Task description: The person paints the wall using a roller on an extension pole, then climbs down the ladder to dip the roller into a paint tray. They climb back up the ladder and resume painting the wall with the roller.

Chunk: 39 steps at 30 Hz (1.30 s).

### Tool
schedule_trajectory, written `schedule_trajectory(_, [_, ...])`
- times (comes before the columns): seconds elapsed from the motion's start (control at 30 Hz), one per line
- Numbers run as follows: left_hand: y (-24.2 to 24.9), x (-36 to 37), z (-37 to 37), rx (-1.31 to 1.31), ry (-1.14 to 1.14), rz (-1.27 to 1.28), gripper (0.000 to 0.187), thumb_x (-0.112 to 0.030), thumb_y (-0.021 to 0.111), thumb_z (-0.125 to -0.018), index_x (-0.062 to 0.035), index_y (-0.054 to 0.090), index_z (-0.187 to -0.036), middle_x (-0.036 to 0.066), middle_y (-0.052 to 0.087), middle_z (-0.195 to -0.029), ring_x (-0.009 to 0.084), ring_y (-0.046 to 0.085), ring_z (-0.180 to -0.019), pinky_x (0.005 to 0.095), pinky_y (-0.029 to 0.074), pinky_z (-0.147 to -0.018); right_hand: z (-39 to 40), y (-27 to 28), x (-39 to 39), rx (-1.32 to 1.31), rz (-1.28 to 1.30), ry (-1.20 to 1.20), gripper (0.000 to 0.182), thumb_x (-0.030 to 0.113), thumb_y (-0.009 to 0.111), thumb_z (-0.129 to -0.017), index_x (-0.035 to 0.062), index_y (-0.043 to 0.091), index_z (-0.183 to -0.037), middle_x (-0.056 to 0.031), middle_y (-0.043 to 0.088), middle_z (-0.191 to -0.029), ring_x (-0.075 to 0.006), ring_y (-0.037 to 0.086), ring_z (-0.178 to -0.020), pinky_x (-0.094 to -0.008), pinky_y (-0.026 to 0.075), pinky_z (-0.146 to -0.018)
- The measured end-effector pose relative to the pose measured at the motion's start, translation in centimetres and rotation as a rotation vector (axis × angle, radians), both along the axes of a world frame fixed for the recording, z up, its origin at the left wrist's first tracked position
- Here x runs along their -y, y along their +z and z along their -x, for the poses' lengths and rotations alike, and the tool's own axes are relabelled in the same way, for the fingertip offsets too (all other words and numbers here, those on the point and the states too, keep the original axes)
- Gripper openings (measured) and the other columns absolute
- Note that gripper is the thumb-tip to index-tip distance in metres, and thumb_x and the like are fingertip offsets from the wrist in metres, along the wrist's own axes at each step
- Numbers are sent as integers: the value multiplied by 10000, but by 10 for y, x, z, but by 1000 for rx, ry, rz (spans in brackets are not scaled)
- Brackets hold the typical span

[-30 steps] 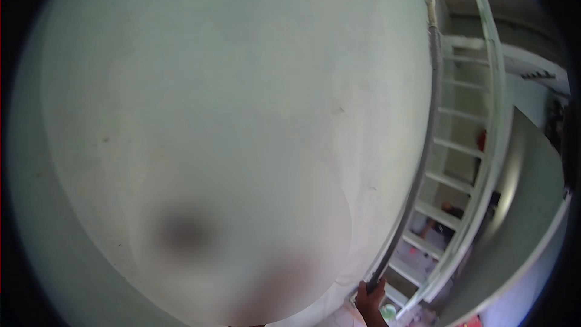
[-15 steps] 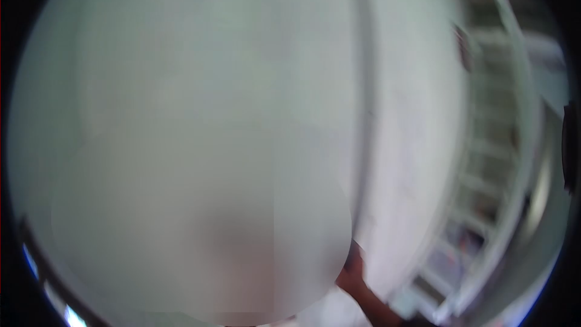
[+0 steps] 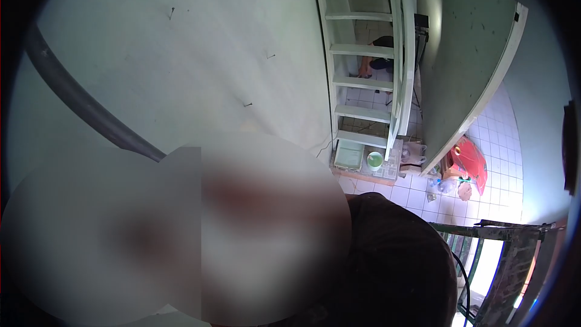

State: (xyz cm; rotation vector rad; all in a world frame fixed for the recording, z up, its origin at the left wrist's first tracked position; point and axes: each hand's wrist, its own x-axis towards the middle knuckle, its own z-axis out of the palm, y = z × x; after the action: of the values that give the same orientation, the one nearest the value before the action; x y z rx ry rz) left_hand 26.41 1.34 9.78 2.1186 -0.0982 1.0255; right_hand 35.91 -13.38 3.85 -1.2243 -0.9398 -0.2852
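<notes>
A long grey pole (image 3: 78,100) runs from the upper left down toward the middle and vanishes behind a large blurred patch that fills the lower left. Neither of my hands shows; whatever holds the pole is hidden by that patch. A pale green wall (image 3: 200,42) with a few small nails fills most of the view behind the pole. A dark sleeve or shirt (image 3: 393,260) sits at the bottom right of the patch.
A white ladder-like stair (image 3: 363,54) stands against the wall, over a white tiled floor (image 3: 484,169). At its foot lie a paint tray (image 3: 350,156) and a small green bucket (image 3: 374,160). A red object (image 3: 469,160) lies nearby. A dark metal frame (image 3: 508,266) stands at lower right.
The view has swung down and to the right. The pole, earlier at the right with a hand gripping its lower end, now lies at the upper left, and that hand is out of sight.
</notes>
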Motion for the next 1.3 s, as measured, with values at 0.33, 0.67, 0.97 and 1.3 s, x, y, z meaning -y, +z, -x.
schedule_trajectory(0.33, [54, 30, 2, 112, 33, 39, 561, -415, 413, -955, -9, 273, -1316, 125, 605, -1037, 188, 626, -852, 236, 464, -590, 32, 23, -14, 64, 100, 70, 464, 107, 586, -836, 15, 392, -1247, -237, 576, -971, -371, 620, -735, -407, 499, -605])
schedule_trajectory(0.67, [112, 62, 27, 248, 154, 228, 518, -309, 520, -930, 20, 312, -1271, 83, 509, -638, 153, 503, -534, 317, 419, -499, 59, 52, -50, 521, -27, 28, 490, 181, 537, -898, -37, 340, -1290, -115, 535, -736, -218, 543, -562, -321, 462, -493])
schedule_trajectory(0.97, [164, 42, 43, 359, 139, 147, 500, -381, 482, -937, 14, 380, -1226, -16, 444, -558, 63, 450, -396, 227, 402, -367, 63, 86, -64, 54, -53, 823, 456, 252, 460, -947, -10, 342, -1300, -113, 553, -687, -186, 533, -500, -305, 445, -456])
schedule_trajectory(1.3, [171, 39, 28, 467, 90, 39, 645, -374, 469, -942, 28, 168, -1347, 31, 472, -654, 74, 473, -438, 229, 410, -364, 75, 95, -58, -75, -151, 729, 399, 221, 380, -969, -11, 310, -1285, -46, 478, -562, -82, 405, -358, -238, 379, -321])
